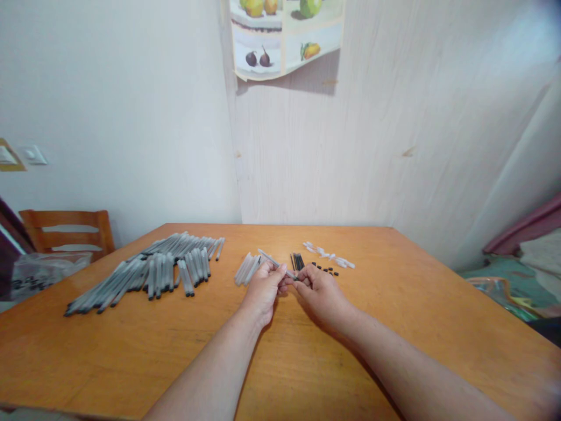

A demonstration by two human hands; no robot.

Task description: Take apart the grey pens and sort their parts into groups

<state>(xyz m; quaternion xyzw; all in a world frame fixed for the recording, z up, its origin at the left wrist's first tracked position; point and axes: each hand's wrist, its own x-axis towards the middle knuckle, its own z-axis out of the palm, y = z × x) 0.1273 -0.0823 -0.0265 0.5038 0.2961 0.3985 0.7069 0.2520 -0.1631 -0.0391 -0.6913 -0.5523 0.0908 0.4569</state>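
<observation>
Table (52, 345): left edge slanting inward toward the wall; wide stretch of wood along the near edge — ample room to move.
Chair (65, 220): one, beyond the left edge, slatted wooden back showing.
Bag (50, 266): one, see-through, just outside the left edge; dark bits inside, too blurred to count.
Pens (160, 263): dozens, overlapping too much for a count; pale with dark ends, fanned over the left half; a strip of wood between these and the left edge.
Tubes (245, 268): about five, pale, side by side; open gap between these and the pens.
Left hand (265, 286): fingers curled, gripping the pen (268, 256); tubes just beyond, to the left.
Pen: one, slanted; far end sticking out past the left thumb, near end between the fingertips of both hands, just left of the right hand (322, 287).
Right hand: closed, pinching the near end at a dark bit; cannot tell whether a separate piece.
Refills (298, 261): about five, dark, close together, just beyond the right hand.
Plugs (325, 269): at least six, black, scattered just beyond the right knuckles.
Caps (333, 256): around ten, whitish, in a loose row behind the plugs; broad wood from there to the right edge.
</observation>
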